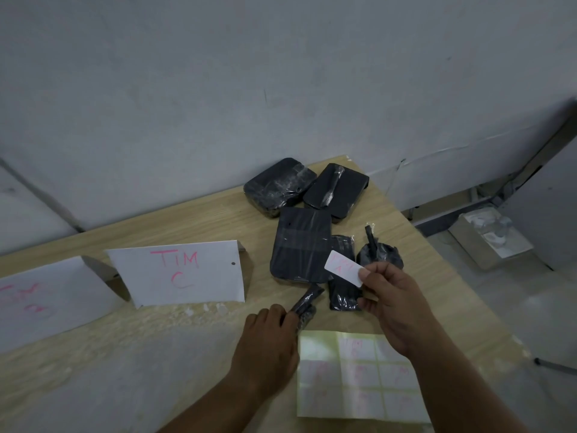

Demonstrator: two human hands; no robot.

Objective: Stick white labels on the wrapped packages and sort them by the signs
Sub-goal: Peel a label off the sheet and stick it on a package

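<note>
Several black wrapped packages lie in a heap at the table's far right. My right hand pinches a white label with pink writing and holds it above the heap. My left hand grips a small narrow black package at the near edge of the heap. The label sheet lies flat below my hands, with pink marks on its remaining labels. A folded white sign reads "TIM C". Another sign with blurred pink writing stands at the far left.
The wooden table stands against a grey wall and ends at the right near the packages. Beyond that edge, on the floor, sits a white box holding crumpled plastic. A thin metal rod lies on the floor.
</note>
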